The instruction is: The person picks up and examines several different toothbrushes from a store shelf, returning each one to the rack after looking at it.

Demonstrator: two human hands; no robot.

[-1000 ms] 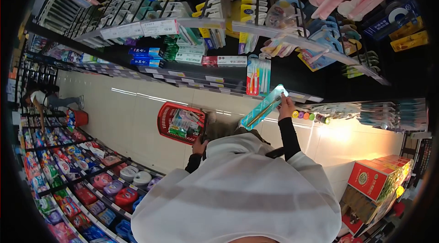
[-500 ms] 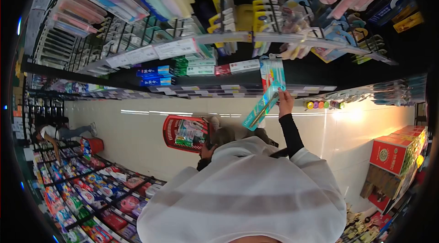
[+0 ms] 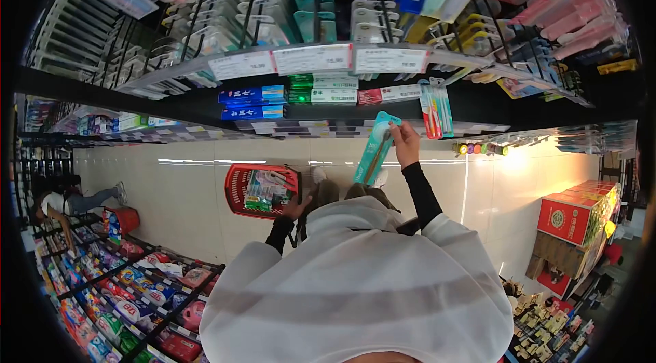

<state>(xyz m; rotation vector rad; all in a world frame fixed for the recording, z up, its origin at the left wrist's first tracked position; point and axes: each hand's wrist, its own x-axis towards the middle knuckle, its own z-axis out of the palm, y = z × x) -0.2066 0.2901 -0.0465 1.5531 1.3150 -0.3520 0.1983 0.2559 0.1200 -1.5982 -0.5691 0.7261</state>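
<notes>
My right hand [image 3: 406, 141] pinches the top end of a teal toothbrush package [image 3: 372, 151], which slants down to the left in front of the shelf. Beside that hand, a red-and-teal toothbrush pack [image 3: 436, 110] stands at the lower shelf's edge. At my left side, my left hand [image 3: 295, 208] is closed at the edge of a red shopping basket [image 3: 234, 192]; its fingers are partly hidden. Inside the basket lie several packaged goods [image 3: 266, 189], some green and white.
Toothbrush packs [image 3: 266, 14] hang on hooks above a price-label strip [image 3: 311, 60]. Toothpaste boxes [image 3: 335, 95] lie on the lower shelf. A person [image 3: 58, 206] bends at the left by another red basket [image 3: 121, 221]. Red cartons [image 3: 564, 219] are stacked at the right.
My right hand has moved left with the toothbrush package, which now hangs steeper and apart from the red-and-teal pack. The view has shifted, showing more shelf on the left.
</notes>
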